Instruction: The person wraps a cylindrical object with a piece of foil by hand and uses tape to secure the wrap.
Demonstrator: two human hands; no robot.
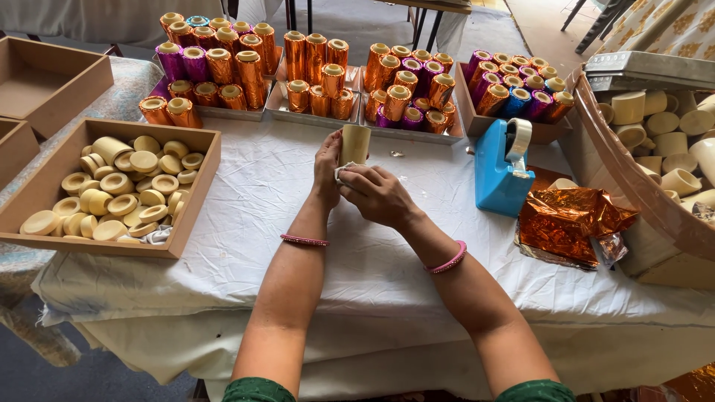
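Over the white-clothed table [298, 223], our left hand [326, 167] grips a plain cream cylindrical cup [354, 144] upright, while our right hand [377, 193] pinches a small white cloth [344, 173] against its base, beside the blue tape dispenser [500, 175].

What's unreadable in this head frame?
- Lower end of the plain cream cylinder: hidden by the left hand and right hand.
- White scrap between the fingers: mostly covered, kind unclear.
- Curved brown bin of cream cups: cut off by the right edge.
- Empty wooden tray: cropped at left.
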